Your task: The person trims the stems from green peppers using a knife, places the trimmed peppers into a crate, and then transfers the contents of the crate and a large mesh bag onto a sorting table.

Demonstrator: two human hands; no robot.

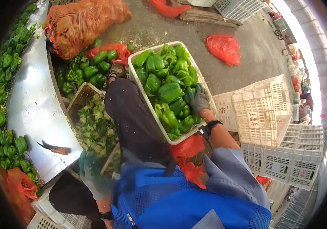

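A white plastic crate (136,74) full of cut green bell peppers (171,91) stands in front of me, slightly right of the middle. My right hand (199,100), in a grey and green glove, rests at its right rim with fingers stretched over the peppers. My left hand (91,171), gloved the same way, hangs low beside a crate of pale green pepper scraps (95,122); its fingers are smeared by motion. A knife (54,148) with a dark curved blade lies on the metal table (30,99), apart from both hands.
Whole green peppers (7,141) line the table's far left. A full orange mesh sack (83,26) lies at the upper left, above loose peppers (91,71). Red net bags (224,49) are on the floor. White crates (260,108) are stacked at the right.
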